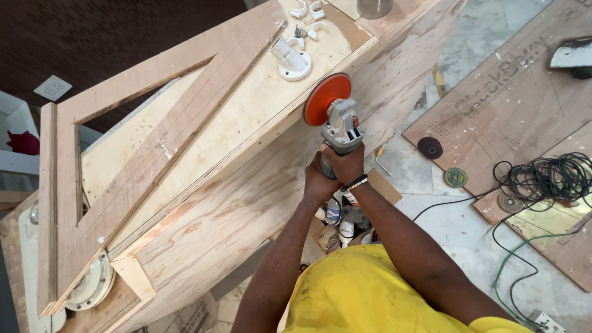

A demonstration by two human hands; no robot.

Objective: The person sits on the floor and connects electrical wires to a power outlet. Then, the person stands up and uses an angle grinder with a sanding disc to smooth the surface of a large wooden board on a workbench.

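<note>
My yellow shirt (364, 290) fills the lower centre of the frame. Above it, both hands are wrapped tight around the grinder (341, 132) body at centre frame: left hand (317, 179) lower, right hand (346, 163) higher and nearer the head. The tool's long axis runs up from my hands, slightly left. Its orange disc (326, 98) stands on edge, touching the plywood panel's (234, 209) upper edge. Spare discs (430, 148) and coiled cable (549, 179) lie right.

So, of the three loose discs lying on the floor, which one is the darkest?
The dark maroon disc, lying nearest the plywood box. The green-yellow disc and the greyish disc beside the black cable coil are lighter.
</note>
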